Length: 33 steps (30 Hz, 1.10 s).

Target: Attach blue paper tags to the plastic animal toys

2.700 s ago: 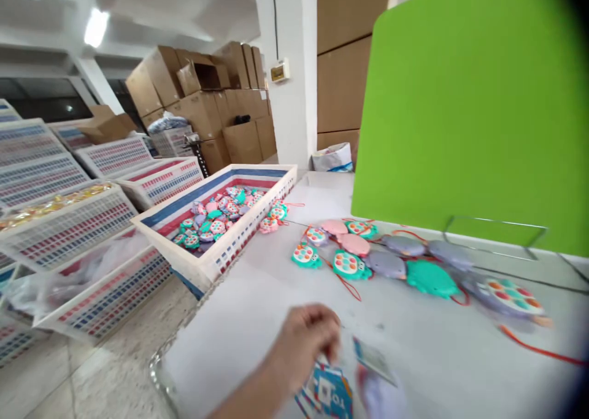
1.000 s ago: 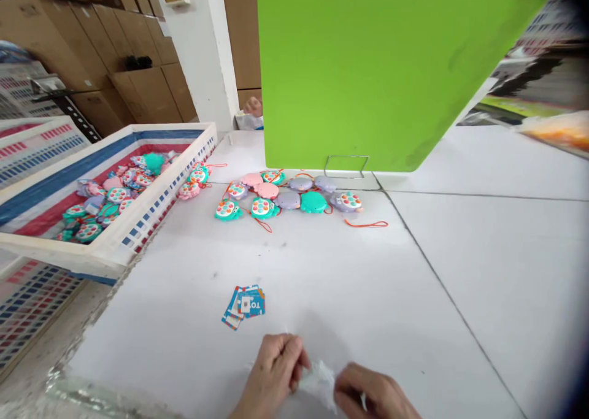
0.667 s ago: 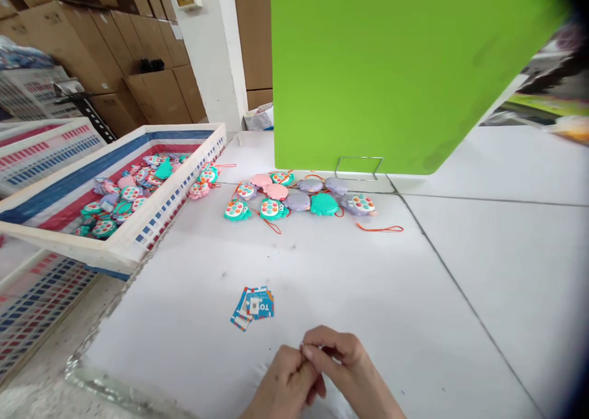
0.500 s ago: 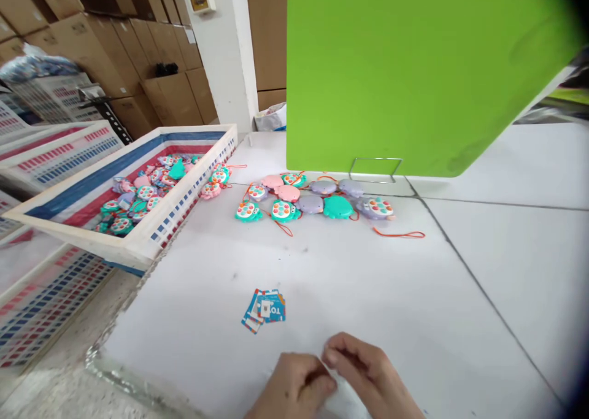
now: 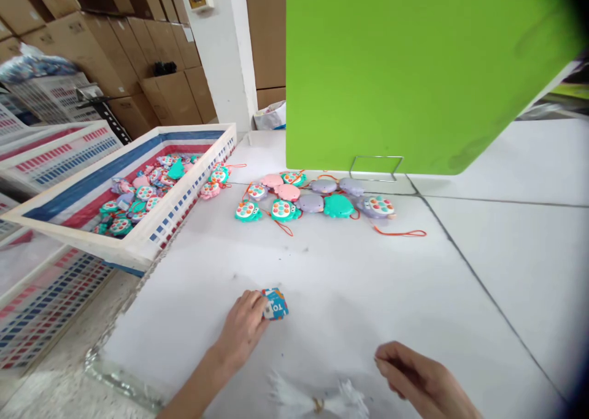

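My left hand (image 5: 245, 326) reaches over the white table, its curled fingers gripping the left edge of a small stack of printed blue cards (image 5: 277, 305). Part of the stack is hidden beneath the fingers. To the right, my right hand (image 5: 411, 373) is closed in a pinch; whatever thin thing may sit between thumb and forefinger is too small to make out. Between the two hands, at the bottom edge, lies a bundle of thin white strands (image 5: 299, 397) tied round the middle.
Beyond the hands, several turtle- and whale-shaped toys (image 5: 311, 203) with orange cords lie in rows. A white plastic basket (image 5: 138, 247) of similar toys stands at left. A green panel (image 5: 391, 75) rises at the back, with a wire stand (image 5: 376, 178) at its foot. Cardboard boxes (image 5: 170, 100) are stacked behind.
My hands have moved apart: the left went forward and left onto the cards, the right moved right. The fanned cards are now drawn together, and the strand bundle has come into view.
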Motion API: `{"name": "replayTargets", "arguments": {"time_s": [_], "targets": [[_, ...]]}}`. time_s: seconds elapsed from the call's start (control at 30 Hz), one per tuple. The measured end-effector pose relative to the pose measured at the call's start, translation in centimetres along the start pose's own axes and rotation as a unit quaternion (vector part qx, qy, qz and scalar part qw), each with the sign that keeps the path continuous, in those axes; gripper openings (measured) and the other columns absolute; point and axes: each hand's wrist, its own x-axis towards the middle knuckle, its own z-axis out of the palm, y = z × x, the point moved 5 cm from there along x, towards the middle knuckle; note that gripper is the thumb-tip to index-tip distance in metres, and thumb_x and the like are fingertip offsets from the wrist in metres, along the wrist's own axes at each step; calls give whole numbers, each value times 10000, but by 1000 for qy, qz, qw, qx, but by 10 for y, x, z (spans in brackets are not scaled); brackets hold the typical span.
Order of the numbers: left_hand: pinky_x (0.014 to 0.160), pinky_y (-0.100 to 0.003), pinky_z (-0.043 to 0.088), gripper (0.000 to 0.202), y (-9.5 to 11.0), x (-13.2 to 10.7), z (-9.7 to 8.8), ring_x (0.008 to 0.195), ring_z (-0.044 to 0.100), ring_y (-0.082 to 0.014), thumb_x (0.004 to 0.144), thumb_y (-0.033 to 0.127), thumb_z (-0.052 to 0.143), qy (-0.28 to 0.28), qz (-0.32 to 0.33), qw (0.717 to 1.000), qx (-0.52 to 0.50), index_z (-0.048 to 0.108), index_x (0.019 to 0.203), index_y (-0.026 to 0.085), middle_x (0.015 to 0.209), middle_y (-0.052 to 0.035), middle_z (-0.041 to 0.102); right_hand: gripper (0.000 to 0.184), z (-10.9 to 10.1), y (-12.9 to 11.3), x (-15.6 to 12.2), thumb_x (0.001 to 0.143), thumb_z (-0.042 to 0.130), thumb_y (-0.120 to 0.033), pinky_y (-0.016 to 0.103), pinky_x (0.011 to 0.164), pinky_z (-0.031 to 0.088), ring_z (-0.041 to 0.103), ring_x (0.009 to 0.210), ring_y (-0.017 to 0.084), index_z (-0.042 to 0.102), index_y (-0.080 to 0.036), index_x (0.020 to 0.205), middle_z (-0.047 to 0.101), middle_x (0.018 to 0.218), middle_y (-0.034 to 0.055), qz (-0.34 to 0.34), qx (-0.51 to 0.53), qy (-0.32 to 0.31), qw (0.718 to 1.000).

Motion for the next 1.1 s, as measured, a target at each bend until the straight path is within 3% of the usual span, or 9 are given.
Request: {"name": "replayTargets", "arguments": {"time_s": [0.13, 0.27, 0.43, 0.53, 0.6, 0.73, 0.8, 0.97, 1.1], "targets": [[825, -330, 398, 235, 1, -4, -8, 922, 488, -207, 737, 121, 475, 40, -2, 998, -50, 553, 953, 171, 972, -66, 556, 301, 17, -26, 5, 789, 395, -454, 209, 495, 298, 311, 542, 99, 486, -190, 678, 353, 572, -38, -41, 35, 34, 998], [737, -306, 411, 219, 0, -8, -21, 810, 527, -196, 683, 196, 524, 72, -78, 953, -285, 593, 885, 144, 859, -66, 583, 252, 30, -54, 16, 774, 441, -399, 205, 490, 309, 345, 537, 95, 502, -181, 663, 388, 556, -38, -67, 79, 28, 994], [586, -245, 400, 286, 23, -16, -2, 624, 534, -135, 650, 342, 627, -56, -139, 706, -693, 599, 806, 103, 690, -42, 575, 206, 44, -89, 35, 748, 481, -340, 214, 510, 386, 467, 535, 70, 511, -155, 660, 571, 950, 68, -89, 187, -9, 978], [570, -229, 399, 268, 39, -20, 11, 573, 521, -105, 660, 328, 633, -103, -136, 625, -762, 601, 796, 100, 670, -33, 564, 244, 54, -100, 41, 738, 498, -373, 215, 460, 365, 435, 451, 69, 523, -140, 668, 567, 659, 23, -94, 253, -48, 962], [582, -226, 400, 252, 46, -20, 14, 599, 523, -110, 657, 303, 614, -120, -126, 648, -741, 616, 791, 90, 702, -48, 582, 224, 56, -101, 42, 734, 503, -344, 210, 454, 344, 415, 438, 78, 530, -137, 652, 459, 478, -39, -95, 253, -45, 962], [578, -224, 399, 206, 50, -16, 5, 603, 523, -129, 670, 298, 560, -86, -100, 796, -591, 593, 623, 100, 603, -24, 563, 152, 52, -100, 37, 726, 491, -249, 207, 455, 303, 388, 450, 71, 548, -134, 646, 449, 488, -44, -92, 178, -14, 980], [533, -228, 395, 219, 50, -14, 2, 544, 522, -128, 701, 304, 517, -68, -93, 835, -538, 569, 614, 110, 561, -11, 542, 144, 49, -100, 35, 730, 480, -240, 209, 463, 306, 390, 461, 74, 546, -140, 649, 451, 497, -43, -94, 159, -5, 983], [527, -223, 384, 169, 51, -12, 1, 536, 502, -124, 673, 250, 504, -25, -111, 846, -522, 585, 692, 102, 558, -11, 547, 141, 40, -102, 30, 743, 471, -238, 211, 474, 328, 414, 473, 88, 523, -160, 639, 475, 511, -31, -104, 120, 23, 987], [485, -207, 313, 172, 51, -11, -7, 488, 401, -97, 660, 259, 517, 18, -135, 865, -483, 594, 627, 108, 503, 20, 465, 187, 24, -108, 20, 796, 458, -271, 215, 520, 377, 450, 530, 85, 517, -176, 647, 580, 840, 49, -174, 67, 119, 975]]}}
